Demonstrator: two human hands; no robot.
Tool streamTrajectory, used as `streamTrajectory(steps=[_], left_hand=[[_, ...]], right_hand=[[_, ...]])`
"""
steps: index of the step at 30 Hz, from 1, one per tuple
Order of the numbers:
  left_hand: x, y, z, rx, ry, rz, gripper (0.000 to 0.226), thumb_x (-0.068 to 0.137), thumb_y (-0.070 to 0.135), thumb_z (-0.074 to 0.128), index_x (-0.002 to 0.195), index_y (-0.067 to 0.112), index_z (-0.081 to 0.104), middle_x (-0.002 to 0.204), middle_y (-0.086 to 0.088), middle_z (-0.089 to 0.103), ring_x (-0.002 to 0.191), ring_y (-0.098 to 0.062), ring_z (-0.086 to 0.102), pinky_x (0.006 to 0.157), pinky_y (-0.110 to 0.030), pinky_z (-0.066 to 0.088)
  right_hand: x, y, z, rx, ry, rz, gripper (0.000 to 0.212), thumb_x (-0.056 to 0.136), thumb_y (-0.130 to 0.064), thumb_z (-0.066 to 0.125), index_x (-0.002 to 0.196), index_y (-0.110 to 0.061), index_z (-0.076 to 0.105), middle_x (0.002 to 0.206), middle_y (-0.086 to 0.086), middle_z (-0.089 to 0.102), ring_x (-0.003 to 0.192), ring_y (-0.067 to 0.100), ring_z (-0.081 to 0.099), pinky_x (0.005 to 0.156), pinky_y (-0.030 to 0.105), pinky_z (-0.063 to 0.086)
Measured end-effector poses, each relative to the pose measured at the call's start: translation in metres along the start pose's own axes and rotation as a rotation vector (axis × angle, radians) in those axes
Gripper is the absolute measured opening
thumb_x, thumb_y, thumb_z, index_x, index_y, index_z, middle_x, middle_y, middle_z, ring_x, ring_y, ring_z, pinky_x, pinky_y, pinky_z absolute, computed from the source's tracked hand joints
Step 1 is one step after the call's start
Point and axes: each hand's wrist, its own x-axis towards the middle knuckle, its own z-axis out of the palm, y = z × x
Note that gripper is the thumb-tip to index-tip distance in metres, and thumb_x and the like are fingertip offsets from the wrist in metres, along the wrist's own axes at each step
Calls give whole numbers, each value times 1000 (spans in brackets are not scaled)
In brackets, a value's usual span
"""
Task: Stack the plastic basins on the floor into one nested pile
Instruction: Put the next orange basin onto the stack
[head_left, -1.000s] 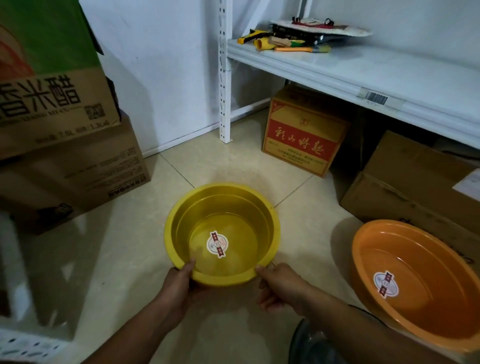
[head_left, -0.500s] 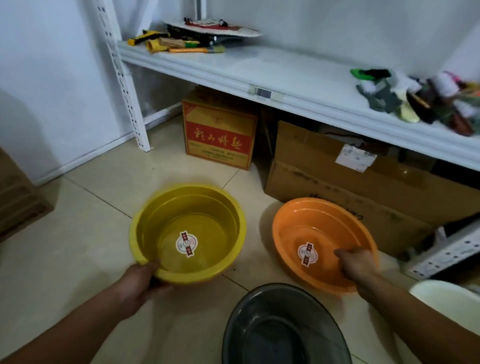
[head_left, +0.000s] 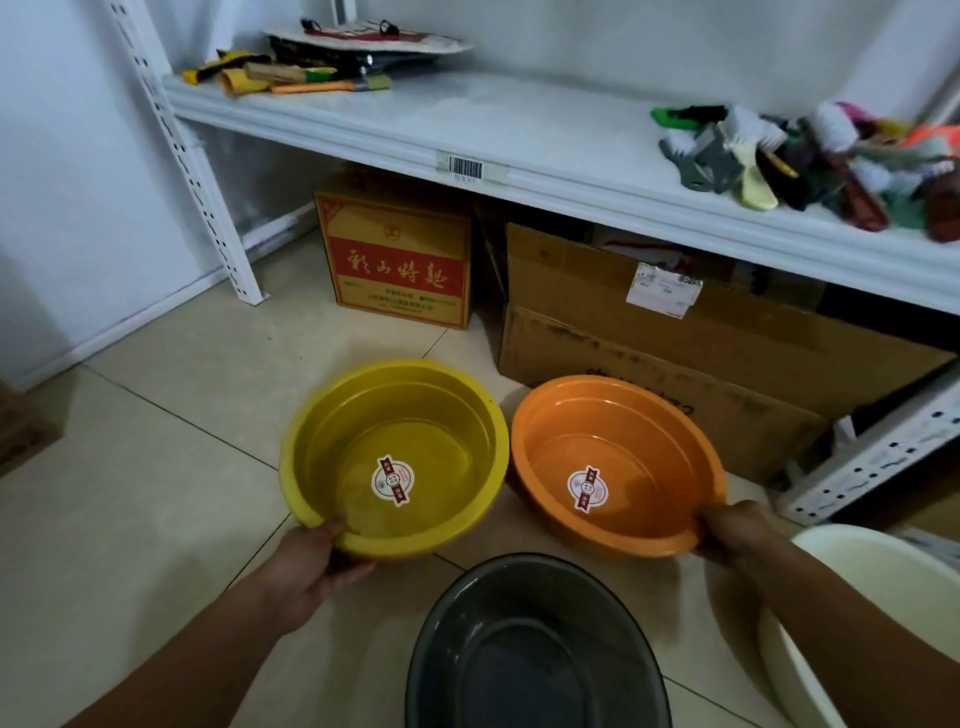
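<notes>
A yellow basin (head_left: 332, 431) with a round sticker inside is in the middle of the view, tilted slightly toward me. My left hand (head_left: 311, 566) grips its near rim. Right beside it an orange basin (head_left: 639, 421) with the same sticker is tilted toward me, and my right hand (head_left: 737, 530) grips its near right rim. The two rims almost touch. A dark grey basin (head_left: 524, 660) sits on the floor right in front of me. A cream-white basin (head_left: 883, 566) lies at the lower right, partly hidden by my right forearm.
A white metal shelf (head_left: 519, 135) runs across the back with brushes and tools on it. Under it stand a red-and-yellow carton (head_left: 400, 260) and a large brown cardboard box (head_left: 675, 353). A white perforated rail (head_left: 883, 457) lies at right. Beige tile floor (head_left: 130, 493) spreads left.
The view has swung right. My right hand left the yellow basin, reached into the orange basin and now grips its near rim. The yellow basin has moved right, next to the orange one.
</notes>
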Motion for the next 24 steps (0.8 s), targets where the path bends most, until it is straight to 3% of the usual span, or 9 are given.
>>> streamTrajectory(steps=[5, 10, 14, 17, 20, 24], left_hand=[[-1, -1, 2, -9, -1, 8, 31, 105, 13, 50, 135, 15, 49, 122, -17, 63, 108, -38, 64, 56, -41, 64], [-7, -3, 9, -21, -22, 8, 33, 105, 12, 49, 137, 15, 49, 126, -20, 64, 110, -40, 66, 58, -40, 63], [-16, 0, 14, -22, -8, 2, 33, 105, 18, 51, 137, 11, 50, 121, -20, 65, 106, -38, 67, 61, -39, 63], [-26, 3, 10, -86, -18, -7, 37, 104, 41, 49, 128, 15, 56, 121, -21, 65, 109, -40, 66, 69, -45, 64], [-30, 7, 0, -184, 5, -29, 66, 94, 72, 37, 119, 13, 56, 123, -26, 63, 112, -43, 65, 80, -54, 62], [-33, 10, -4, -236, 55, -34, 87, 85, 84, 31, 112, 5, 57, 120, -28, 66, 109, -44, 67, 84, -57, 60]], right_hand=[[-34, -19, -15, 195, -68, -72, 9, 96, -2, 55, 89, 3, 57, 77, 21, 59, 66, 29, 61, 32, 25, 51], [-91, -59, -10, 306, -245, -131, 12, 100, -10, 54, 101, 1, 59, 89, 21, 67, 76, 28, 68, 41, 27, 57], [-123, -91, 39, 290, -367, -211, 13, 98, -9, 57, 105, 1, 62, 85, 19, 70, 68, 25, 71, 46, 30, 61], [-133, -98, 88, 246, -425, -246, 13, 96, -7, 60, 99, 5, 63, 76, 18, 69, 57, 23, 71, 54, 33, 62], [-132, -93, 132, 199, -422, -243, 14, 93, -6, 62, 96, 8, 64, 73, 20, 69, 57, 27, 69, 65, 39, 60], [-123, -79, 166, 51, -335, -261, 15, 92, -14, 66, 90, 1, 68, 79, 18, 75, 62, 27, 76, 61, 38, 65]])
